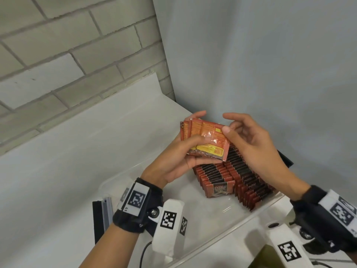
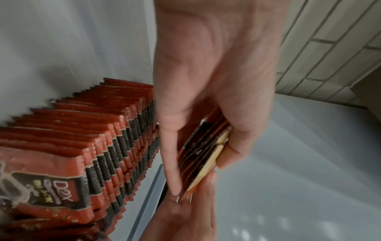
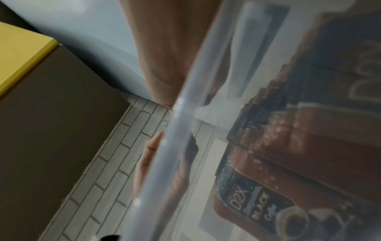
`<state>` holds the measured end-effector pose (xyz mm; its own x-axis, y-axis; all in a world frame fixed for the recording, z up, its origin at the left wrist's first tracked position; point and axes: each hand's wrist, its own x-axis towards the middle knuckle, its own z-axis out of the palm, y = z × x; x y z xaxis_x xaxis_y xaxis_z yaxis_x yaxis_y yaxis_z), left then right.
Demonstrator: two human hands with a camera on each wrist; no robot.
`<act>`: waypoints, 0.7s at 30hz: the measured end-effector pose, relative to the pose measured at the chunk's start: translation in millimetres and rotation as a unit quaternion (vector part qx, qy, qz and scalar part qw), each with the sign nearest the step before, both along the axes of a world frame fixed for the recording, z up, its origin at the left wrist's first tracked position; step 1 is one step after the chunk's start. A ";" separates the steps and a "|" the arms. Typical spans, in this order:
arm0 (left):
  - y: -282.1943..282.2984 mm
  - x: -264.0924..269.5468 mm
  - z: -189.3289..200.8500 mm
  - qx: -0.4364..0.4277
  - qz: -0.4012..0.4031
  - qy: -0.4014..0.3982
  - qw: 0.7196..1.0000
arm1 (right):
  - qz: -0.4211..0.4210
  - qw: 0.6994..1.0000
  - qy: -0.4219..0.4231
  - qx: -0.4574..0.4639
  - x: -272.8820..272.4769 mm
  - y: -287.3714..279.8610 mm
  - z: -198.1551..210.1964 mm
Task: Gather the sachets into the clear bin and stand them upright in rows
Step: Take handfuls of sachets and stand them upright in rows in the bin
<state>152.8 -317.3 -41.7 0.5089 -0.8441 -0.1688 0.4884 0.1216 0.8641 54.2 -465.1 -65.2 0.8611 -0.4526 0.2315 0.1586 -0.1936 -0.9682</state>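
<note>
The fingers (image 1: 195, 141) of the left hand (image 1: 173, 161) were curled around a small stack of sachets (image 1: 207, 140), thumb across the printed back and the remaining digits behind, so the bundle was clamped flat and its edges could be squared. The left wrist view confirmed this grip: the stack (image 2: 203, 156) sat edge-on between thumb and fingers, with the other hand's fingertips touching its lower end. The right hand (image 1: 251, 140) met the stack at its right edge, thumb tip pressed on the front sachet and the fingers loosely bent behind it; whether this was a pinch to peel one off or a tap to align the edges could not be determined. The bundle was held above the clear bin (image 1: 257, 215), directly over the far end of the standing rows (image 1: 231, 175), probably to keep the lowering path short. Those rows stood upright, packed face to back along the bin's right side, each supporting its neighbour. The bin's left portion remained unfilled. The bin rested on the white counter (image 1: 77, 161), in the corner by a brick wall (image 1: 67, 55).
</note>
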 end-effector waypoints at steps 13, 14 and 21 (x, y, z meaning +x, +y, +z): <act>0.1 6.2 1.1 -0.016 0.044 0.070 0.996 | 0.043 0.995 -0.092 -0.008 -5.6 0.1 12.1; 0.6 7.1 0.2 -0.026 0.043 0.075 0.996 | 0.047 0.995 -0.087 -0.006 -4.9 0.3 12.1; 0.4 9.8 -3.6 -0.055 0.084 0.044 0.994 | 0.068 0.996 -0.037 0.047 -5.1 0.2 11.0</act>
<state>162.5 -316.9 -45.3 0.6312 -0.7647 -0.1298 0.5260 0.2990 0.7962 49.1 -464.9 -54.2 0.8984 -0.3550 0.2585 0.2489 -0.0734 -0.9658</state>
